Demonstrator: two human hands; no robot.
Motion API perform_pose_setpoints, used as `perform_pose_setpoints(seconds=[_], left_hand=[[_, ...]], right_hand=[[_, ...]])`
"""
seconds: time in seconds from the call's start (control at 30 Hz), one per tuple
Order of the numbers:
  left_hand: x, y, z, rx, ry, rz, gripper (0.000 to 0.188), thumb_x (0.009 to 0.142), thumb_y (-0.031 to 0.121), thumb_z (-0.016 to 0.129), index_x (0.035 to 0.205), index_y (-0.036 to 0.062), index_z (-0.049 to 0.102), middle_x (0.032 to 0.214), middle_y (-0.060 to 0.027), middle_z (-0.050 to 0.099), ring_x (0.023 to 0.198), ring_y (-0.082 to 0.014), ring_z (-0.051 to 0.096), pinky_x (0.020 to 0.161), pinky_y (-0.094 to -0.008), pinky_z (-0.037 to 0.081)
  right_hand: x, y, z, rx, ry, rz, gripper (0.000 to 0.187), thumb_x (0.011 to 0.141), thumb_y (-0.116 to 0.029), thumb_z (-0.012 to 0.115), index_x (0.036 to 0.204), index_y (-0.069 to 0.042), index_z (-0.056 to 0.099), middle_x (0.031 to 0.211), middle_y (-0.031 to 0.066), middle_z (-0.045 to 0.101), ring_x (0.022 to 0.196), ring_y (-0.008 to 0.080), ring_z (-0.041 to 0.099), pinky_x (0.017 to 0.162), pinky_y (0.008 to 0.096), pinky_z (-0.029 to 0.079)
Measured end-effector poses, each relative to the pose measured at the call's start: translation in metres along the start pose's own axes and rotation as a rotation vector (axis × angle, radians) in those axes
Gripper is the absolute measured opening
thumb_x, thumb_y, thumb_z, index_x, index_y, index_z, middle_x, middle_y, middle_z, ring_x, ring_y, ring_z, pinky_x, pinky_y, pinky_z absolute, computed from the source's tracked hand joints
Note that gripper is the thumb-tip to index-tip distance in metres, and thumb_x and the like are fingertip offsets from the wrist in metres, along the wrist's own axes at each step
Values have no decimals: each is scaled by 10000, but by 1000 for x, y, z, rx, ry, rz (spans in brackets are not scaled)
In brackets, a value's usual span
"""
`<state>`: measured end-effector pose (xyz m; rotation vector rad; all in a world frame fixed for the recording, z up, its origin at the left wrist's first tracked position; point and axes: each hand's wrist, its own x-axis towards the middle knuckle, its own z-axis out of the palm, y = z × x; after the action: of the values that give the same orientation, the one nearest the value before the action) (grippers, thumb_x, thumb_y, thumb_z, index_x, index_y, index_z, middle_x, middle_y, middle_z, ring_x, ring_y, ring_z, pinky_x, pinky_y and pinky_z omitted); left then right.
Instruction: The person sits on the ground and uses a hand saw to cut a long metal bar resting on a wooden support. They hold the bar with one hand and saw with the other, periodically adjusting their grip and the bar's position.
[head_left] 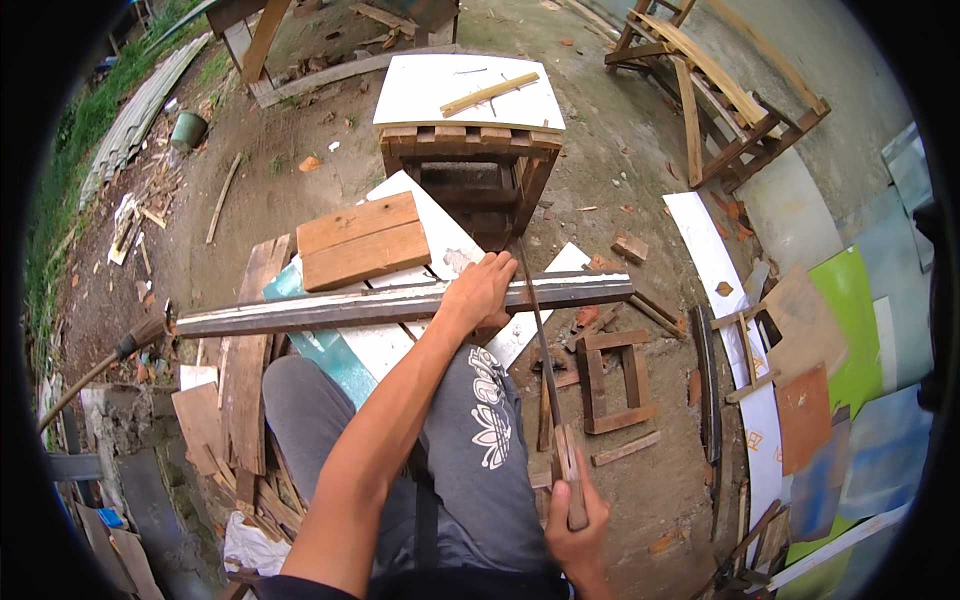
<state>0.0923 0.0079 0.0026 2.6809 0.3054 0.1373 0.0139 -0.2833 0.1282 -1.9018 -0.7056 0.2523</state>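
A saw (546, 355) across the long beam (320, 312).
Right hand (580, 530) is closed around its handle (567, 458); left hand (482, 290) clasps the beam, its underside hidden from me.

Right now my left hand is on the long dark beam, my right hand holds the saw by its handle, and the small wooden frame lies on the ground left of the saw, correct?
Not quite: the small wooden frame lies right of the saw, as the head view shows. Your left hand is on the long dark beam, and your right hand holds the saw's handle.
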Motion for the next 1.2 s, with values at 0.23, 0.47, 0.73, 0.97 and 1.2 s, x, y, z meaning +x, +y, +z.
perform_pose_setpoints(seconds=[0.23,0.47,0.73,0.97,1.2], left_hand=[[-6,4,-5,48,-1,3,605,601,163,785,1119,5,516,1134,-126,510,1142,-316,527,937,-434,494],[1,1,12,80,44,-40,610,604,145,774,1136,4,510,1161,-126,501,1152,-306,522,934,-429,492],[-4,5,5,123,38,-68,594,602,130,769,1119,16,499,1147,-121,501,1146,-302,522,932,-430,487],[-2,5,15,150,104,-58,381,725,78,683,1073,31,534,1107,-109,519,1108,-269,539,892,-402,485],[-3,4,8,172,79,-33,606,602,142,800,1117,29,501,1156,-115,508,1149,-301,525,934,-433,482]], right_hand=[[96,68,55,109,-21,143,426,985,-155,568,1303,128,548,1010,226,714,913,207,686,796,347,526],[-30,69,-4,-36,72,-25,307,1025,-199,533,1132,51,676,665,-8,572,540,49,501,469,235,357],[113,83,69,43,50,17,330,1010,-180,544,1221,58,633,874,146,701,775,165,638,682,324,503],[-47,65,-10,21,-50,107,396,990,-93,491,1321,116,557,1121,229,697,898,236,698,744,317,538],[96,118,64,156,50,-19,300,1011,-185,546,1161,50,656,745,66,616,631,108,535,564,287,442]])
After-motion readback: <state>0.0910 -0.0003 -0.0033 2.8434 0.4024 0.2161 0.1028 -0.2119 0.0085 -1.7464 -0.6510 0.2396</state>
